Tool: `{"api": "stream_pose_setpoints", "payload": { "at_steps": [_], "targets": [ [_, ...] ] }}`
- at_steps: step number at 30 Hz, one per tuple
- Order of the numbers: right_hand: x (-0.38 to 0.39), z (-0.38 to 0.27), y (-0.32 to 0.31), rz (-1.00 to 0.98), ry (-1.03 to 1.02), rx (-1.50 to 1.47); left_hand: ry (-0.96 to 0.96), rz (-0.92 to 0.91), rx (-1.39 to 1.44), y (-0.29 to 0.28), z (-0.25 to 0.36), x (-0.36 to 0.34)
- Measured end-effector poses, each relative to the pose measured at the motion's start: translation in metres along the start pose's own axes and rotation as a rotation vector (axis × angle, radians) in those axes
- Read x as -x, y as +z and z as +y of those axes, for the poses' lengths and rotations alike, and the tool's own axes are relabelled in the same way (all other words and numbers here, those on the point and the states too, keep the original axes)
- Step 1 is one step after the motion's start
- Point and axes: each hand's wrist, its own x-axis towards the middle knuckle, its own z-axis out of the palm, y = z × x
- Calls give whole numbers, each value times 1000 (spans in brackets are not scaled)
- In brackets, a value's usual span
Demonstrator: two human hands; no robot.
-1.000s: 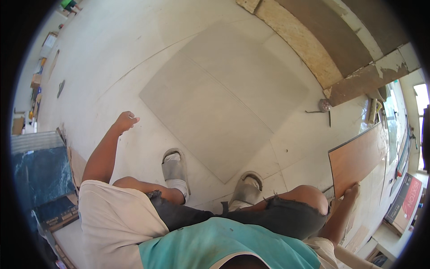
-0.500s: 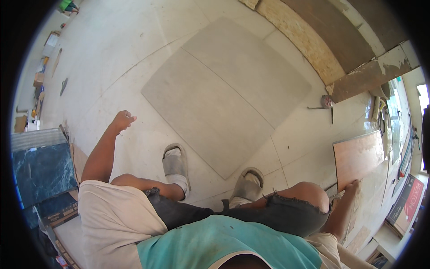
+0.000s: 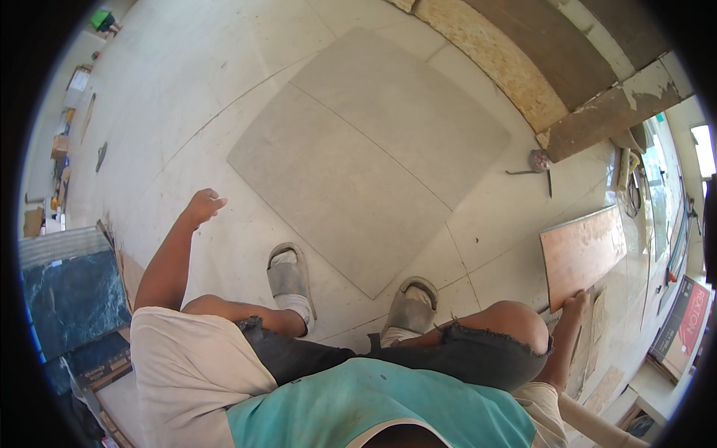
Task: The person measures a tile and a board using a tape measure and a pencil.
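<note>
Low on the right, my right hand (image 3: 575, 305) grips the near edge of a pinkish-brown rectangular board (image 3: 584, 250), which tilts up from the floor. Its thin dark edge faces left. Out to the left, my left hand (image 3: 204, 208) hovers over the pale floor with its fingers curled in and no object showing in them. Two large grey tiles (image 3: 343, 168) lie flat, side by side with a thin seam between them, in front of my sandalled feet.
A round reddish tool (image 3: 538, 160) with a strip sticking out rests right of the tiles. Brown boards (image 3: 549, 48) lie at the far right. Dark blue marbled slabs (image 3: 75, 302) and boxes stand at the left, with a red and black carton (image 3: 680, 325) at the right edge.
The board in my right hand has shifted slightly left, and the hand with it. My left hand stays nearly in place. The whole view has tilted a little.
</note>
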Motion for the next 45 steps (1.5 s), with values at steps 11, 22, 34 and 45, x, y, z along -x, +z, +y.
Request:
{"api": "stream_pose_setpoints", "payload": {
  "at_steps": [11, 22, 34, 45],
  "targets": [
    [-52, 7, -17, 162, -237, 438, 102, 2, 27, 18, 26, -22],
    [42, 10, 63, -238, 407, 43, -24, 24, -68, -10, -12, 12],
    [102, -48, 83, -350, 160, 251, -4, 23, -31, -3, 2, -7],
    [295, -43, 149, -929, 221, 517, 43, 1, 0, 2, 14, -38]
  ]
}}
